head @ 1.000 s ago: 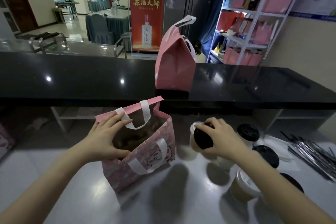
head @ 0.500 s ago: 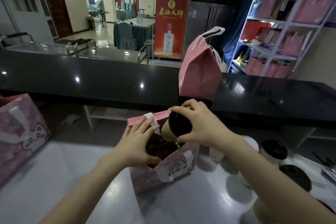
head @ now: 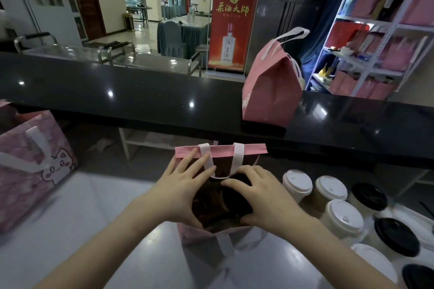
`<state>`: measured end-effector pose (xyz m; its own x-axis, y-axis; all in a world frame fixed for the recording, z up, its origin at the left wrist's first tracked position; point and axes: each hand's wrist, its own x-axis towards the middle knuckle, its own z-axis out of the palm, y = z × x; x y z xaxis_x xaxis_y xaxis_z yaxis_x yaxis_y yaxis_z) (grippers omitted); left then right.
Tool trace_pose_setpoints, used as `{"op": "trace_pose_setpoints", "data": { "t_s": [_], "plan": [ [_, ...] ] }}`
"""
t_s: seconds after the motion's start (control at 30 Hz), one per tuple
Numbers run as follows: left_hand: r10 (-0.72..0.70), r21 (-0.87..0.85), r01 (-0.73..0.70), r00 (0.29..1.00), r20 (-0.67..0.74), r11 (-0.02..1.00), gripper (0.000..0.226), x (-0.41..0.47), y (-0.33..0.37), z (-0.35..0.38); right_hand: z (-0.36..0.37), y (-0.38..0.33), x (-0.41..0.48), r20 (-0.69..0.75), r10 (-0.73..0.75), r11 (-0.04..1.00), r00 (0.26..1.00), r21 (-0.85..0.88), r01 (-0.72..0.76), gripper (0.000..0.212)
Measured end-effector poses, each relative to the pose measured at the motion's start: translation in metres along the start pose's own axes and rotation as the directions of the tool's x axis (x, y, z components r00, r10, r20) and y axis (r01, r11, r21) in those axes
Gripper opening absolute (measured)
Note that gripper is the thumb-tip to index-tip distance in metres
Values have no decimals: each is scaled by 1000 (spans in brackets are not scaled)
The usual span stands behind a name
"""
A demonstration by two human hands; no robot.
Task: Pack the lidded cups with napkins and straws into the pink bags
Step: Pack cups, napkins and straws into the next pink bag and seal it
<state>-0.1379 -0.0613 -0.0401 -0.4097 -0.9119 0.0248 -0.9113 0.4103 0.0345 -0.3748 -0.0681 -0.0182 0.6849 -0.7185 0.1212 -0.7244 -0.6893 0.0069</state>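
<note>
An open pink bag [head: 249, 149] with white handles stands on the grey worktop in front of me. My left hand [head: 185, 189] holds the bag's left rim, thumb on the near edge and fingers on the far side. My right hand [head: 263, 197] grips a cup with a black lid [head: 234, 199] from above, down inside the bag's mouth. The cup's body is hidden in the bag. Several more lidded cups [head: 297, 184], with white and black lids, stand to the right of the bag.
Another pink cat-print bag [head: 30, 166] stands at the left. A closed pink bag [head: 272, 91] sits on the black counter [head: 141, 101] behind. White shelves [head: 380, 37] with pink and red boxes are at the back right.
My right hand carried the black-lidded cup from the worktop over the bag and lowered it into the opening. My left hand stayed on the bag's rim. The view shifted right.
</note>
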Motion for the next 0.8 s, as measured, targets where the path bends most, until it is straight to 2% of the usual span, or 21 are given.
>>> {"op": "trace_pose_setpoints", "data": {
  "t_s": [0.07,0.17,0.3,0.43,0.63,0.8],
  "plan": [
    [-1,12,1,999,-35,1000,132,-3,4,2,9,-14,11,15,-33,999,999,7,33,83],
    [-10,22,11,999,-54,1000,138,-5,7,0,30,-26,33,58,-2,1000,998,-15,3,84],
    [-27,35,28,998,-49,999,137,-7,6,-3,55,-31,56,96,50,998,994,-32,-47,87],
    [-38,56,40,999,-35,998,139,-7,5,-1,75,-36,65,72,38,999,997,-8,-38,86],
    [-33,30,34,999,-24,999,138,-10,-3,0,81,-33,62,64,10,994,998,108,-17,85],
    [-14,71,17,999,-40,997,134,-6,-4,-3,81,-35,57,108,61,992,992,107,-72,76]
  ]
}}
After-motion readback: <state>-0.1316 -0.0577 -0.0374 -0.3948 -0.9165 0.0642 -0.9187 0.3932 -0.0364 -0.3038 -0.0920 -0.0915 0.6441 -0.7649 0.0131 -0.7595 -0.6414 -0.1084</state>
